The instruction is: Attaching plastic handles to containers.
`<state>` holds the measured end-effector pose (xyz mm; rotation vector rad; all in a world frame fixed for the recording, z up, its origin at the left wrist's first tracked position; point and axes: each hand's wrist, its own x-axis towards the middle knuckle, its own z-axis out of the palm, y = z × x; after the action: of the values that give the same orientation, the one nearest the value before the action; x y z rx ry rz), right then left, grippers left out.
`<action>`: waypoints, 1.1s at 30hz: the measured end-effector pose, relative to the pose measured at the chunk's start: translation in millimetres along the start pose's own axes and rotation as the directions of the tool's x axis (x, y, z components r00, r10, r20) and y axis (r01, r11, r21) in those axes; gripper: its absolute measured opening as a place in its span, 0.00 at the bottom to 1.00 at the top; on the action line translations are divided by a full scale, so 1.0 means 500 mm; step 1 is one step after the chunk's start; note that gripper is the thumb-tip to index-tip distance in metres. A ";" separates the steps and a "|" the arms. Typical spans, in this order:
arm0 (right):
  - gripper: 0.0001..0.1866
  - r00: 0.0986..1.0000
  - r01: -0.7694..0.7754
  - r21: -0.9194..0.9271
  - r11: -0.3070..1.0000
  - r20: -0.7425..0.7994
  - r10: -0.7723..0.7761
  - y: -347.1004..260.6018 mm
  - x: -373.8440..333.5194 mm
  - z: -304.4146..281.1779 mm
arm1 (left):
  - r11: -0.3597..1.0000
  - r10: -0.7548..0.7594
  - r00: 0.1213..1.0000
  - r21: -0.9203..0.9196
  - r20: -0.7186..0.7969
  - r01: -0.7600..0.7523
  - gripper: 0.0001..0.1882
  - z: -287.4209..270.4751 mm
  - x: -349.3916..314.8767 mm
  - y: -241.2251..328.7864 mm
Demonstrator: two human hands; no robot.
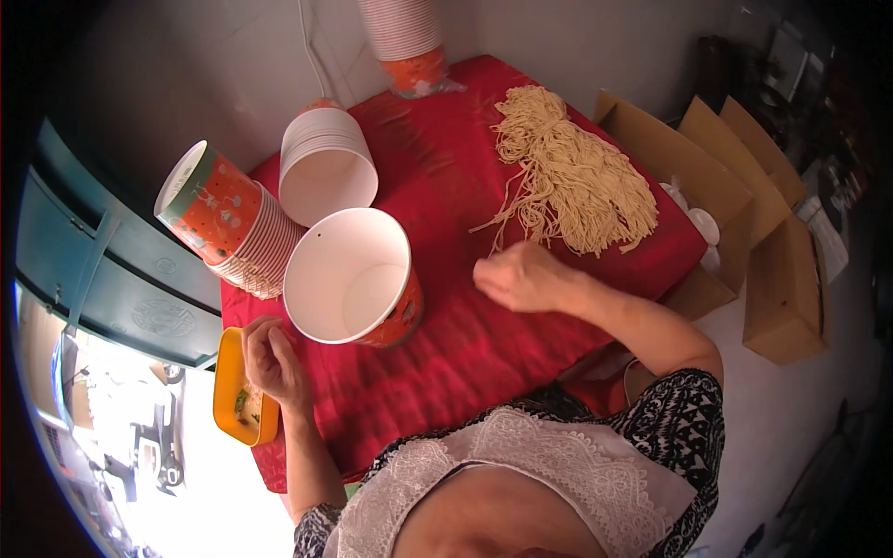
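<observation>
In the head view, the right hand [521,277] is bent inward over the red cloth [446,372], fingers curled into a narrow grip; from where I stand I cannot tell whether anything is pinched there. Just beyond it, toward the far right of the table, lies a heap of pale yellow strands [586,181], noodle-like, with loose ends trailing close to the knuckles. I'd judge the strands light and limp, apt to tangle and perhaps snap if pulled singly; better gathered as a bundle around the middle.

The left hand [274,363] is loosely curled too, with no held thing that I can make out. It overlaps the yellow container [223,395] at the table's left edge; touching or merely above, I can't say. Greenish and pale bits lie inside.

Between the hands, nearer the left, a large tub [398,316] leans, mouth toward the person, showing a white inside with one small dark spot. It looks like light, smooth card, easily dented, best held by rim and wall. Behind it rest an orange nested stack [223,209] and white-walled tubs [330,167]; cardboard boxes [786,288] stand to the right.
</observation>
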<state>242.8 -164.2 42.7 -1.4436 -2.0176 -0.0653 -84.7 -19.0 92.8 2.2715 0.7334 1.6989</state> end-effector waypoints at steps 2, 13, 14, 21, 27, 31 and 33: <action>0.10 0.997 0.045 0.031 0.998 0.062 -0.047 -0.064 -0.001 0.011 | 1.000 0.015 1.000 -0.016 0.003 -0.015 0.05 0.003 0.001 0.002; 0.03 0.971 -0.007 0.515 0.857 -0.201 0.128 -0.226 0.057 -0.045 | 0.987 -0.042 0.995 -0.149 0.095 0.056 0.05 -0.020 0.020 0.068; 0.02 0.956 -0.018 0.539 0.842 -0.238 0.174 -0.229 0.057 -0.044 | 0.984 -0.055 0.990 -0.162 0.134 0.076 0.05 -0.024 0.027 0.084; 0.01 0.918 -0.119 0.625 0.772 -0.226 0.325 -0.255 0.066 -0.049 | 0.991 0.020 0.843 -0.122 0.537 0.054 0.14 -0.044 0.052 0.195; 0.00 0.906 -0.099 0.629 0.771 -0.264 0.331 -0.271 0.063 -0.052 | 0.991 0.060 0.768 -0.127 0.638 0.029 0.18 0.010 0.022 0.228; 0.01 0.897 -0.082 0.599 0.796 -0.305 0.321 -0.264 0.046 -0.050 | 0.981 0.042 0.777 -0.172 0.628 0.086 0.08 0.029 0.002 0.227; 0.01 0.888 -0.135 0.626 0.768 -0.267 0.374 -0.255 0.033 -0.045 | 0.984 0.051 0.773 -0.165 0.633 0.071 0.07 0.026 0.000 0.224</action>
<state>140.6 -209.3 110.0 -1.1663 -1.3282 0.3580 -43.1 -112.9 139.0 2.4600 0.4067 0.8206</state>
